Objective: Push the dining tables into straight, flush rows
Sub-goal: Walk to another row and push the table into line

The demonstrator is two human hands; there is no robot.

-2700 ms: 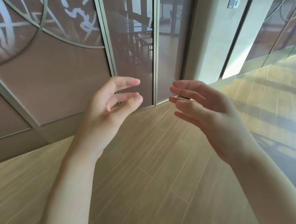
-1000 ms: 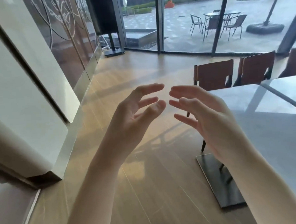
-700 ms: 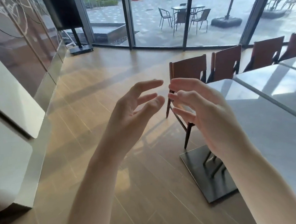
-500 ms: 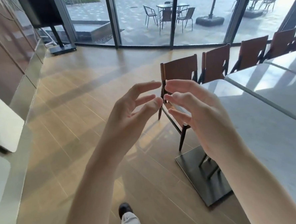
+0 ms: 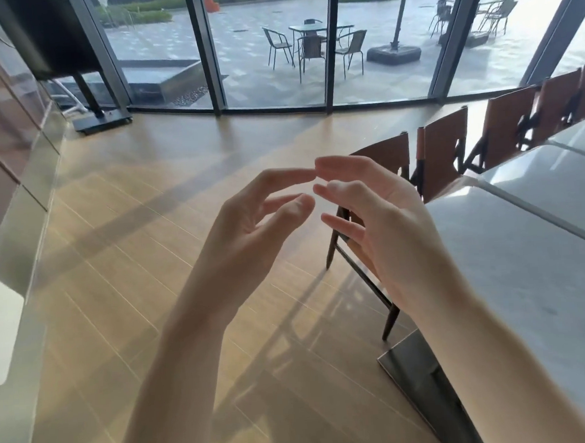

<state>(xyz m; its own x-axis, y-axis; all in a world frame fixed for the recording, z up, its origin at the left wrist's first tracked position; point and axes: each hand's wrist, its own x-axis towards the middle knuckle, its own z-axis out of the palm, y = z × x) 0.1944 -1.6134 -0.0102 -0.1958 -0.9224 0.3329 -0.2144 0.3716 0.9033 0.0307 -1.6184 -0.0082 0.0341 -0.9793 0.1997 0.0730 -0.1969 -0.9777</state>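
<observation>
A grey-topped dining table point(image 5: 513, 269) stands at the right on a dark flat base plate point(image 5: 417, 378). A second grey table point(image 5: 563, 184) lies beyond it, with a narrow seam between their tops. My left hand point(image 5: 250, 230) and my right hand point(image 5: 377, 223) are raised in the air, palms facing each other, fingers loosely bent and fingertips nearly meeting. Neither holds or touches anything. My right hand hovers over the near table's left edge.
Brown chairs point(image 5: 441, 157) line the far side of the tables, one at the table's corner point(image 5: 386, 160). Wooden floor point(image 5: 149, 250) spreads to the left. Glass walls point(image 5: 273, 44) face a patio. A black stand point(image 5: 99, 116) is far left; wall panels point(image 5: 9, 149) run along the left.
The view has swung from a wall and door round to the tables and moved closer to them. Both hands stay raised and empty, fingertips drawn slightly closer together.
</observation>
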